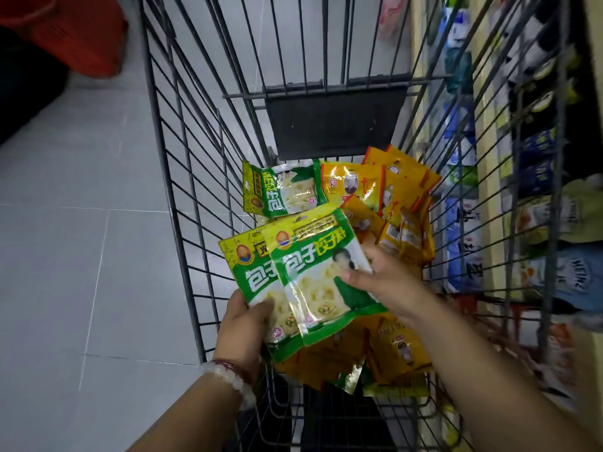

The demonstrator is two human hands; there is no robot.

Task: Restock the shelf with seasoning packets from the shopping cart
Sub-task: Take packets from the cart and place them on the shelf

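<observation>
While both hands work inside the shopping cart (182,177), the restock looks early to mid: plenty of stock is left in the basket and nothing here shows a packet placed on the shelf (489,177), which runs along 3 o'clock, blurred, already carrying mixed goods. Left hand (241,331) at 7 o'clock grips two overlapping green seasoning packets (313,275) by their lower edge, thumb curled over the front; bead bracelet (228,375) on that wrist. Right hand (388,278) at 4 o'clock pinches the right edge of the front green packet, thumb on its face, other fingers behind, out of sight. One more green packet (280,190) lies flat toward 12 o'clock on the cart floor. Orange packets (398,203) are heaped at 1–2 o'clock, more under the hands at 6 o'clock. Packets look flat, glossy, flexible plastic with a hang hole on top; slippery, likely to slide in a stack. Left to do, by my read: lift the pair out, shelve, then repeat.
</observation>
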